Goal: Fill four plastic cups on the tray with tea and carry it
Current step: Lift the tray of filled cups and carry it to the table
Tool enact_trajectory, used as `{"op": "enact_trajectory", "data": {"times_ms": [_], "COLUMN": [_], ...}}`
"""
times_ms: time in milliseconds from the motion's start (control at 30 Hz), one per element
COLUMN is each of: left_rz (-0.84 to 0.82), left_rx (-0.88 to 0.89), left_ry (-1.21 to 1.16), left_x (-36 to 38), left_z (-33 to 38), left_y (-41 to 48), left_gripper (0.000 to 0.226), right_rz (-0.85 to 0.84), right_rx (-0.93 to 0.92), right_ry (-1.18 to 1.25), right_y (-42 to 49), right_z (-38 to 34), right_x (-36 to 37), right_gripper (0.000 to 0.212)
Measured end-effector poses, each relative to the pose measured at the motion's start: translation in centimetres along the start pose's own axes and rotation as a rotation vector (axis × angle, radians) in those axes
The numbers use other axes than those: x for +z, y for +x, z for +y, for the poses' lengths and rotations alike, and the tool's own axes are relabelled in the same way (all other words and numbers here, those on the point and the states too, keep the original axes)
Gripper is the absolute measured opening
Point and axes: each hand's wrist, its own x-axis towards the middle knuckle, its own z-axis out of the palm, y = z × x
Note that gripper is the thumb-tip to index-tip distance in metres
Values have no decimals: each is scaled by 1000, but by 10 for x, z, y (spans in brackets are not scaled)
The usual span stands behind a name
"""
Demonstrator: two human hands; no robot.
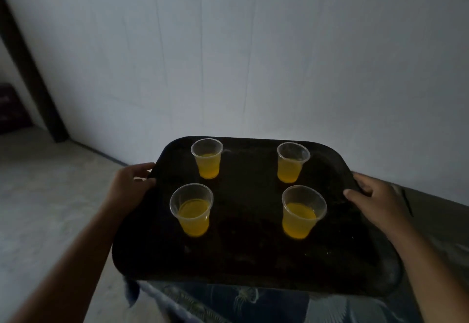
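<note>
A black rectangular tray [248, 254] is held level in the air in front of me. Several clear plastic cups stand upright on it, each partly filled with yellow-orange tea: far left cup [206, 159], far right cup [291, 162], near left cup [192, 209], near right cup [302, 212]. My left hand [132, 183] grips the tray's left rim, thumb over the edge. My right hand [373, 195] grips the right rim, thumb on top.
A pale wall [253, 56] rises close ahead in dim light. A dark door frame [33, 81] stands at the left, with light floor [45, 195] below it. Patterned blue fabric [241, 302] shows under the tray's near edge.
</note>
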Motion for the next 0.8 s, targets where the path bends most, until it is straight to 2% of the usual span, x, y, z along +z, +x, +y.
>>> {"op": "enact_trajectory", "data": {"times_ms": [100, 200, 267, 333, 467, 567, 600, 733, 800], "left_rz": [83, 160, 233, 320, 490, 608, 645, 802, 881], "left_rx": [-41, -102, -135, -170, -233, -311, -330, -394, -441], "left_ry": [-12, -36, -40, -36, -51, -48, -41, 37, 108], "left_x": [-60, -122, -162, -202, -277, -330, -346, -393, -408], "left_z": [-30, -62, -83, -107, -150, -180, -189, -210, -217], "left_y": [-11, -27, -43, -62, -108, -151, -167, -238, -276], "left_gripper": [44, 43, 41, 38, 39, 48, 51, 45, 38], "right_rz": [-63, -128, -159, -203, -299, -377, -398, -559, -650], "right_rx": [-58, -73, -116, -172, -260, -353, -390, -530, -589], "right_ry": [4, 39, 58, 35, 32, 26, 13, 21, 44], "right_y": [0, -6, -15, -25, -43, -63, -71, -108, -126], "right_z": [-39, -80, -111, -142, -195, -233, -245, -295, -319], "right_x": [52, 107, 145, 182, 256, 311, 326, 383, 411], "right_gripper": [38, 56, 59, 54, 30, 51, 51, 27, 25]}}
